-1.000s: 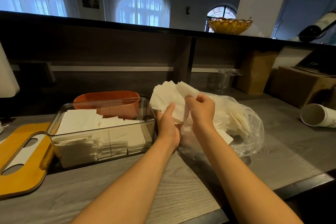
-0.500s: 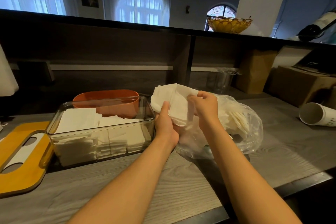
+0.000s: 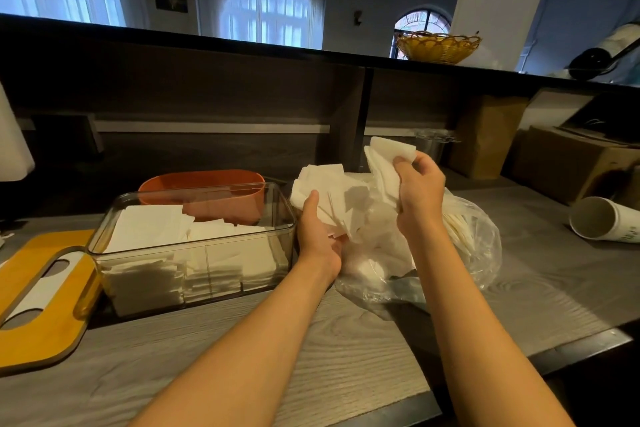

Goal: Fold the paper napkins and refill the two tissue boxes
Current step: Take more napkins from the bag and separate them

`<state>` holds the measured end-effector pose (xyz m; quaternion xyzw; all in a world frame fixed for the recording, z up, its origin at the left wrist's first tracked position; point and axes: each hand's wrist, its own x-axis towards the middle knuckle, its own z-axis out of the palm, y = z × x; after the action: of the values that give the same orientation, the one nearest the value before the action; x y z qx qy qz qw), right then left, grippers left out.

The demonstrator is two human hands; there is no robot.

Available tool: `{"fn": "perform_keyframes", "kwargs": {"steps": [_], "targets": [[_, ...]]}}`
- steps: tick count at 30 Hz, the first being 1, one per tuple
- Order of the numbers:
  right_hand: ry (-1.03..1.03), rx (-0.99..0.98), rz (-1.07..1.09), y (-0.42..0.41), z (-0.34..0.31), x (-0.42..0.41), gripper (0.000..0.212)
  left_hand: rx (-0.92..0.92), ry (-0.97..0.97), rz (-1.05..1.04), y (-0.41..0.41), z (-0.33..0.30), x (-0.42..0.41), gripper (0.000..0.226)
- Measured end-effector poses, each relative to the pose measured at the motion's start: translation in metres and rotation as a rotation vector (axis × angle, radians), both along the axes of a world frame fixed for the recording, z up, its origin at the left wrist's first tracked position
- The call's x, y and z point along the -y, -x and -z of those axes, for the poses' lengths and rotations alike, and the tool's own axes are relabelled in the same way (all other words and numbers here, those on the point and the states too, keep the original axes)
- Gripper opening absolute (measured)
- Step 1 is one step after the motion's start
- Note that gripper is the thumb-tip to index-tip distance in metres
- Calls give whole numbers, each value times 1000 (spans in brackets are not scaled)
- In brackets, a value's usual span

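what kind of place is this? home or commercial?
Probably a café or bar service counter: a raised bar ledge over the worktop, a bulk plastic bag of napkins, paper cups and cardboard boxes stored alongside.

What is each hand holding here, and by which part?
Left hand grips a napkin stack from below, thumb on its face. Right hand pinches other napkins near their upper edge.

Left hand (image 3: 320, 236): we curl it, thumb up at 12 o'clock, gripping.
Right hand (image 3: 420, 189): raised toward 1 o'clock, we pinch.
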<state>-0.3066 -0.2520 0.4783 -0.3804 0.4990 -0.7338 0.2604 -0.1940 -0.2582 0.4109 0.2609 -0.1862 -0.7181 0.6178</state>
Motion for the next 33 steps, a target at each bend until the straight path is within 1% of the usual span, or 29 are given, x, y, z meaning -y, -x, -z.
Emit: {"fn": "perform_keyframes", "kwargs": {"steps": [3,6,9,11,12,14,15,17,19,21,23,25,26,28,30,33], "targets": [[8,-211,-26,-10,6,0,11,31,47,51,2,0,-2,42],[119,-403,-33,-21,7,-2,12,88,94,71,3,4,-2,52],[191,-476,-61,-21,4,-2,14,127,149,55,5,4,-3,59],[140,-532,-135,-19,6,0,17,136,180,55,5,5,-3,62],[100,-585,-177,-19,8,1,18,138,194,62,5,5,-4,60],[51,-686,-224,-20,13,4,17,181,208,79,5,4,-5,48],[41,-697,-235,-20,14,5,17,222,208,82,6,4,-5,42],[-3,-657,-246,-19,13,5,20,286,185,75,8,2,-4,32],[-61,-596,-247,-18,11,4,25,295,141,69,9,1,-4,26],[-49,-536,-193,-14,9,3,29,215,61,68,7,1,-1,28],[15,-513,-132,-9,6,2,26,58,-36,51,3,2,2,35],[13,-549,-192,-3,3,0,25,-64,-92,48,-2,2,4,39],[-20,-597,-261,0,2,-2,29,-94,-104,55,-4,2,4,40],[-115,-756,-372,3,2,-4,37,-132,-106,59,-5,1,4,41],[-201,-912,-428,3,2,-7,36,-151,-108,62,-6,1,3,43],[-212,-1049,-438,6,3,-7,31,-157,-113,48,-7,0,2,42]]}}
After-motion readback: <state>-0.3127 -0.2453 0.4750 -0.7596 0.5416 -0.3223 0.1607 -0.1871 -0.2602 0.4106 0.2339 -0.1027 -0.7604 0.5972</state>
